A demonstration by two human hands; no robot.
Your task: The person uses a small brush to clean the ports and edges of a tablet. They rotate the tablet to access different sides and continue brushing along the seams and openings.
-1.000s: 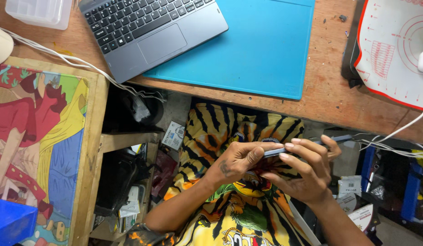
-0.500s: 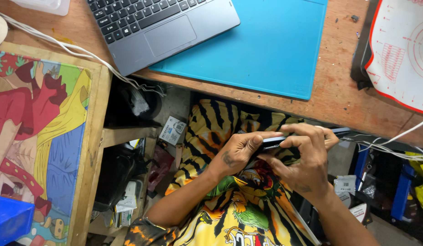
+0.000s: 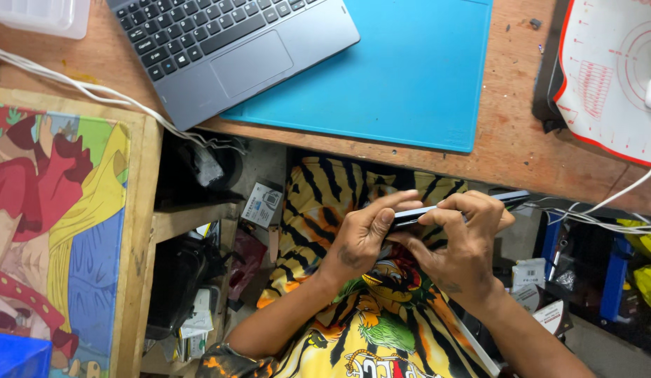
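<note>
**Visitor:** Wooden desk [image 3: 521, 150] across the top, then. What sits on it, and where are the hands?

**Onlooker:** Well beyond the fingertips a blue work mat [image 3: 409, 77] lies flat on the desk, with an open grey laptop [image 3: 227, 42] overlapping its far left corner. The hands are below the desk edge, over the person's lap and a tiger-striped shirt [image 3: 325, 203].

**Visitor:** What are they holding?

**Onlooker:** A thin dark slab, seemingly a phone [image 3: 416, 214], seen edge-on. It is level, pinched between both hands. The left hand [image 3: 360, 241] has its fingers [image 3: 385, 210] closed over the near end; the right hand [image 3: 465, 245] curls its fingers [image 3: 465, 206] over the top edge, thumb tucked beneath.

**Visitor:** Why grip it so?

**Onlooker:** My guess: pressing from both sides steadies the slab while the fingertips work along its seam. I cannot see the seam itself.

**Visitor:** Anything beside them?

**Onlooker:** White cables [image 3: 598, 210] trail off just past the right fingers.
</note>
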